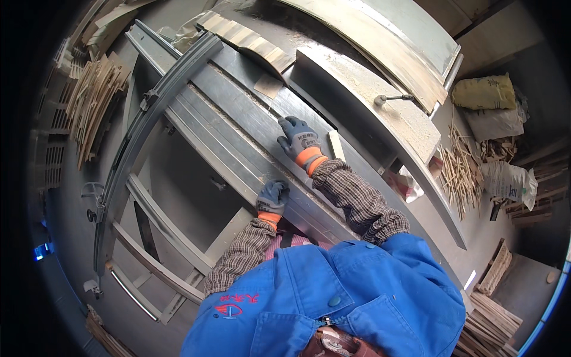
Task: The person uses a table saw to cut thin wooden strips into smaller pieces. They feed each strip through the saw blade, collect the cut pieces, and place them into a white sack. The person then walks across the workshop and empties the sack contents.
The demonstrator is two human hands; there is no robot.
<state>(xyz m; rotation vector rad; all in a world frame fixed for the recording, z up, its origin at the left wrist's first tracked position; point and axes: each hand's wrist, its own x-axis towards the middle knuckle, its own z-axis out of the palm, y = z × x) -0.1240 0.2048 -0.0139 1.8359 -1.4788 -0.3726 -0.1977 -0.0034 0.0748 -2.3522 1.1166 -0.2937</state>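
Jacket (357, 279), blue, occupies the foreground, with checked sleeves (360, 193) leading to two grey gloves with orange cuffs. Left hand (272, 197): at the near edge of a slotted metal table (244, 119), its fingers bent inward; whether they clasp the edge or anything else cannot be told. Right hand (299, 140): palm down over the table, fingers loosely curled and somewhat parted, with no object visible in its grasp.

Pale wooden strip (336, 146): lying on the table just beside the right wrist, on the side away from the left hand. Small wooden piece (269, 86): flat on the table beyond the right fingertips and apart from them. Sawdust lines a slot. Metal fence (351, 113): behind the strip, backed by a dusty surface bearing a lever handle (392, 100). Banded wooden piece (247, 40): at the table's far end.

Stage, by judgement: some cutting appears done, since narrow lengths form a stack (95, 110) at left and a heap of sticks (461, 169) at right; strip and small piece lie loose, seemingly between cuts. How much remains cannot be told. Farther right: white bag (510, 181), yellow bag (485, 92).
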